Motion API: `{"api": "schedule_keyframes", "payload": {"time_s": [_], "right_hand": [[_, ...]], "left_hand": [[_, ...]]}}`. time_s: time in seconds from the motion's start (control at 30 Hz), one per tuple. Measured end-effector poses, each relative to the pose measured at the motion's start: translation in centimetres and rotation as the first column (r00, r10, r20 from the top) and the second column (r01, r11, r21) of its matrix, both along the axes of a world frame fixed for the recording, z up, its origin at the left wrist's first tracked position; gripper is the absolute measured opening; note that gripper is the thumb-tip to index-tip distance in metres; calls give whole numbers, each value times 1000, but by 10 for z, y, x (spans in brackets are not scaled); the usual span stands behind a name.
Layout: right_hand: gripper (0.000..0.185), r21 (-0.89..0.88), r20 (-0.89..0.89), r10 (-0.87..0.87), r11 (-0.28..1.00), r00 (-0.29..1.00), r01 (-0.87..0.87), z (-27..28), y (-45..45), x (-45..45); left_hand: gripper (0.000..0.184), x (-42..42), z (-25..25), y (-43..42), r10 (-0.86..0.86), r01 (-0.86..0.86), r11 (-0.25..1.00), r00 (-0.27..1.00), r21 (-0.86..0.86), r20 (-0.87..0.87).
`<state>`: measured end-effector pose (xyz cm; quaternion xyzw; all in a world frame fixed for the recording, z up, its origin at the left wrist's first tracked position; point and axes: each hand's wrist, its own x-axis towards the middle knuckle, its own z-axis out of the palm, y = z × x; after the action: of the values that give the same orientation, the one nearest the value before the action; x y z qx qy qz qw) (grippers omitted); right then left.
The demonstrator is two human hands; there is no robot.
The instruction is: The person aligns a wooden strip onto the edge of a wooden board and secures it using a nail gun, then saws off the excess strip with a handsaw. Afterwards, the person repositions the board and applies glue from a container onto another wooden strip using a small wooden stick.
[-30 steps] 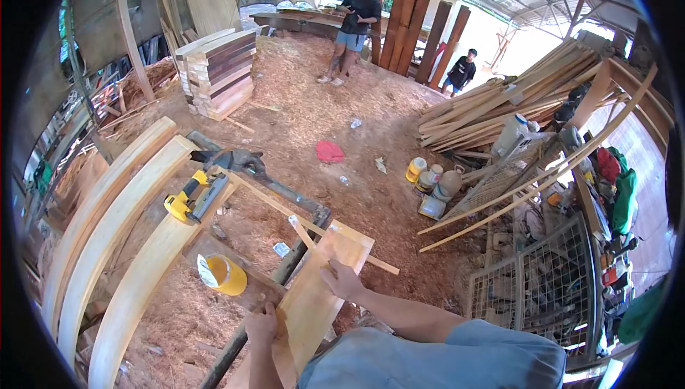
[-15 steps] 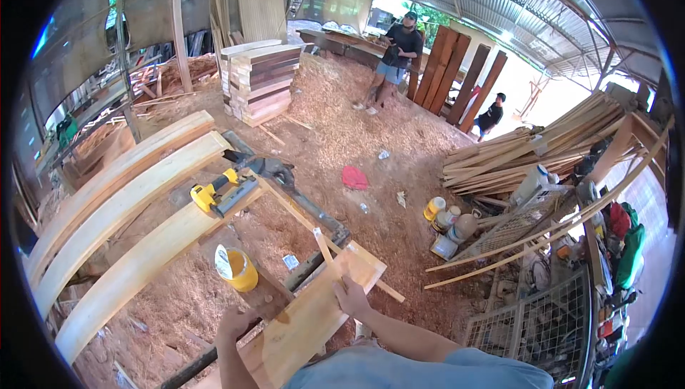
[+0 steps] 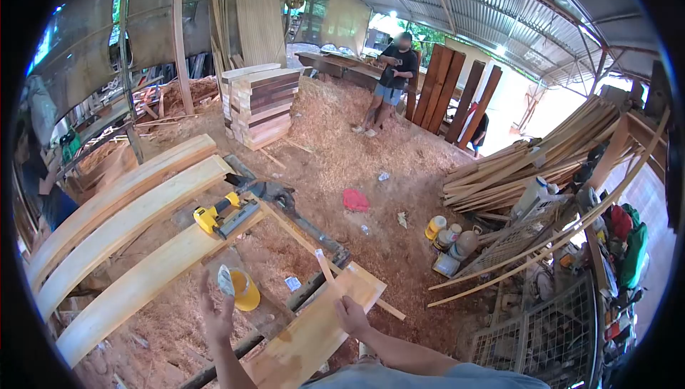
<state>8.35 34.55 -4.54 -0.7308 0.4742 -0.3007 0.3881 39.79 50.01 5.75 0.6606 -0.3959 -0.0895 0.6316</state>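
My right hand (image 3: 351, 316) is closed around the lower end of a thin wooden stick (image 3: 325, 268) with a whitish tip, low over a pale wooden board (image 3: 307, 339) in front of me. A stain marks the board's surface. My left hand (image 3: 218, 317) is raised with fingers apart, beside a yellow tub (image 3: 245, 290). It appears to hold nothing. A whitish flat piece (image 3: 226, 280) stands up at the tub's rim; whether my fingers touch it I cannot tell. A yellow-black nail gun (image 3: 217, 216) lies on the nearest long plank (image 3: 143, 278).
Two more long planks (image 3: 135, 200) lie to the left. Metal bars (image 3: 314, 228) run across the work area. Stacked boards (image 3: 262, 107) stand behind, near a co-worker (image 3: 396, 71). On the right are wood strips (image 3: 535, 150), containers (image 3: 448, 239) and wire mesh (image 3: 549, 332). Shavings cover the floor.
My left hand has left the board edge and risen toward the yellow tub, its fingers spreading. My right hand stays with the stick. A person has appeared at the far left edge.
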Motion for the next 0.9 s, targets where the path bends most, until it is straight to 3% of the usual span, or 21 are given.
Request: {"api": "schedule_keyframes", "payload": {"time_s": [0.13,0.2,0.4,0.53,0.6,0.73,0.8,0.83,0.9], "right_hand": [[37,-13,-37,-14,1000,999,14,-2,-4,1],[37,57,-16,0,998,1000,1,3,-1,0],[38,166,78,7,986,997,-20,17,4,0],[38,119,62,1,993,998,-8,9,3,0],[38,-16,13,42,999,999,-42,1,-1,-2],[38,-14,19,31,999,999,-31,-2,0,-2],[38,140,87,3,990,996,-15,12,4,0],[38,144,82,0,989,997,-12,8,5,-2],[37,54,51,24,998,998,-27,12,3,-1]], "left_hand": [[82,-1,-13,-12,-5,6,1000,999,-11,51],[86,-3,-21,-18,-12,6,996,998,-91,-67],[83,-2,-41,-26,1,-5,999,997,-53,-71],[80,-9,-31,-26,-26,17,997,991,-72,-128],[76,-15,-25,-27,16,-18,1000,989,-16,-144],[72,-12,-41,-32,-30,12,996,978,-86,-206],[74,-11,-51,-33,-49,14,988,973,-156,-225],[77,-12,-54,-33,-67,12,974,969,-228,-236],[75,-16,-65,-32,-32,-21,980,964,-196,-263]]}}
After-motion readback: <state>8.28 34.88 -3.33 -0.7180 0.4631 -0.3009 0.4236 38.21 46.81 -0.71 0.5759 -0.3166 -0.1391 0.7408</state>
